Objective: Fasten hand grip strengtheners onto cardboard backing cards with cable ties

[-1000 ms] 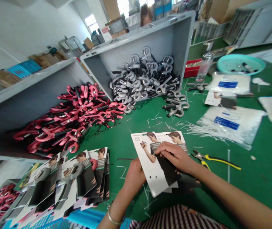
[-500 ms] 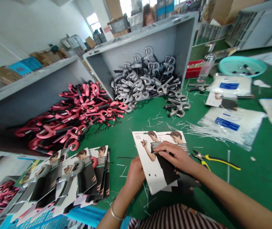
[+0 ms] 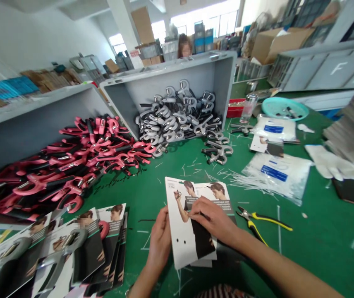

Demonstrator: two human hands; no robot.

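My left hand (image 3: 160, 242) grips the left edge of a white printed backing card (image 3: 183, 231) that lies on top of a second card (image 3: 218, 192) on the green table. My right hand (image 3: 212, 219) rests on the card's middle with its fingers curled and pinched; what they pinch is too small to make out. Yellow-handled cutters (image 3: 262, 221) lie just right of my right hand. Packed cards with hand grippers (image 3: 71, 252) are stacked at the lower left.
Pink hand grippers (image 3: 80, 155) spill from a grey bin at left, grey ones (image 3: 180, 116) from a tipped grey crate (image 3: 223, 68) behind. Bags of white cable ties (image 3: 278, 171), a teal bowl (image 3: 284, 108) and a clear bottle (image 3: 247, 108) sit at right. A person is behind the crate.
The view has tilted up and pulled back. My hands and the card stay together, the card now held more upright on the table.
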